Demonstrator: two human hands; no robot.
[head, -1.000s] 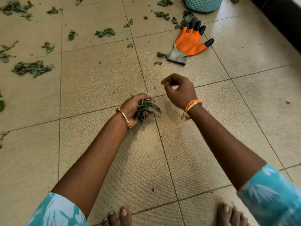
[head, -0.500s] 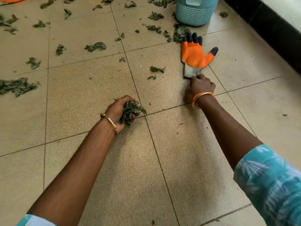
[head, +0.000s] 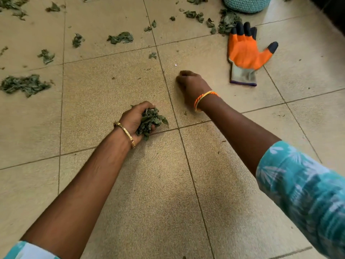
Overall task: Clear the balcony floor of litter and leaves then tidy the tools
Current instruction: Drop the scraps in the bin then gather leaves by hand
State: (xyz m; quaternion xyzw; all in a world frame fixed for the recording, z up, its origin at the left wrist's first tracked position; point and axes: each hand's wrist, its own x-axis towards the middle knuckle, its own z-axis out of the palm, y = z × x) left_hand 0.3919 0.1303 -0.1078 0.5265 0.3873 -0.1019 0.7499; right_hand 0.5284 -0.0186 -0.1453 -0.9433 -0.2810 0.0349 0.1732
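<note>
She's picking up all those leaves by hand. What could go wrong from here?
1. The left hand grips a full clump of leaves that sticks out past the fingers; bits may drop back onto the floor.
2. Both hands are bare while the orange glove lies unused, so stems or grit could scratch them.
3. The teal basket stands well away, so carrying loose handfuls there may scatter more.

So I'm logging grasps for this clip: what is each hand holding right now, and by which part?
The left hand grips a bunch of dry leaves bundled in its palm. The right hand is curled near the floor; whether it pinches anything cannot be told.
</note>
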